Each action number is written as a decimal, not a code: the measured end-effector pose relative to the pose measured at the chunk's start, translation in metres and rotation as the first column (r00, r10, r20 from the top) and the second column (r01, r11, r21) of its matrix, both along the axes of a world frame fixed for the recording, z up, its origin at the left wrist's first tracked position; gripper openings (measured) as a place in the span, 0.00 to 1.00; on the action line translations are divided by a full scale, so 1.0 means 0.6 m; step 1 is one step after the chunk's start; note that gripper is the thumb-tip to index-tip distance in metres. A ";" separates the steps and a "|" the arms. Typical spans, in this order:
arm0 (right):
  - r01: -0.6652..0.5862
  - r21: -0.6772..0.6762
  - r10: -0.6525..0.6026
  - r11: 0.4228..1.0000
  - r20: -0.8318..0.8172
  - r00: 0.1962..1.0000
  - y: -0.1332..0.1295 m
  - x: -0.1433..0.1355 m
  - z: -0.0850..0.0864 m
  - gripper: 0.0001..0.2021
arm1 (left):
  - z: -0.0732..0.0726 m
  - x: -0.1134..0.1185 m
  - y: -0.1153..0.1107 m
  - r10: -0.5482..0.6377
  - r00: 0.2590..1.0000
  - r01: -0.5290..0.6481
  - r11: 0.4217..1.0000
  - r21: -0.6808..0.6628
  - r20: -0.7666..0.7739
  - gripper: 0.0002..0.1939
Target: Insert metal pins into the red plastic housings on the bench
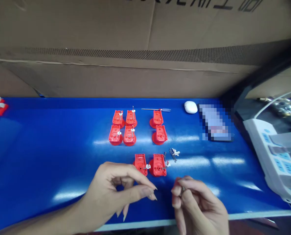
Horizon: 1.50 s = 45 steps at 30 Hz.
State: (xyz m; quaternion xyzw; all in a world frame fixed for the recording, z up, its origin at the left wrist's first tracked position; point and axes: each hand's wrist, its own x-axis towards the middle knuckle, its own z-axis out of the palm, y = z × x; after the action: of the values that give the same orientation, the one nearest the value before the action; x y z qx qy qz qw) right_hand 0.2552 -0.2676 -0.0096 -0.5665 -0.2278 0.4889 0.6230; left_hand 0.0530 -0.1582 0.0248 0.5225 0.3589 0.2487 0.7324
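Note:
Above the near edge of the table, my left hand (122, 189) pinches thumb against forefinger. Whatever lies between those fingertips is too small to make out. My right hand (199, 204), a little to the right, is closed with its fingertips on a small metal piece (183, 190), mostly hidden. Just beyond my hands are two red plastic housings, one on the left (140, 164) partly behind my left fingers and one on the right (159, 164). Each has a white part on it, the left one (147, 166) and the right one (168, 164). Dark pins (172, 155) and white pieces (176, 152) lie loose nearby.
Several red housings (129, 135) with white parts and upright pins stand farther back, beside two plain ones (160, 134). Behind them lies a screwdriver (156, 109). A white case (190, 107), a pixelated phone-like object (216, 124) and a power strip (275, 156) are rightward. Cardboard (125, 80) walls the back.

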 end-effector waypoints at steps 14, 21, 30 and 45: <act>-0.202 0.391 -0.285 0.898 0.867 0.409 0.036 0.020 -0.004 0.12 | 0.007 0.000 0.009 0.093 0.996 -0.092 0.992 0.086 -0.006 0.04; -0.184 0.355 -0.326 0.917 0.930 0.170 0.047 0.007 -0.005 0.15 | 0.009 -0.001 0.009 0.127 0.992 -0.126 0.984 0.128 0.001 0.05; -0.191 0.355 -0.344 0.915 0.935 0.088 0.050 0.008 -0.012 0.18 | 0.010 -0.002 0.013 0.153 0.987 -0.144 0.974 0.174 -0.040 0.05; -0.196 0.313 -0.311 0.929 0.949 0.046 0.048 0.011 -0.018 0.16 | 0.011 -0.002 0.016 0.166 0.984 -0.150 0.968 0.199 -0.067 0.03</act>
State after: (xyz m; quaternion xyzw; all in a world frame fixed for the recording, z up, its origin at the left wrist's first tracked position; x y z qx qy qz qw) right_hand 0.2619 -0.2387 -0.0202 -0.6282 -0.6555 -0.1161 0.4026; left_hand 0.0521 -0.1487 0.0317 0.5706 0.4038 0.3180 0.6405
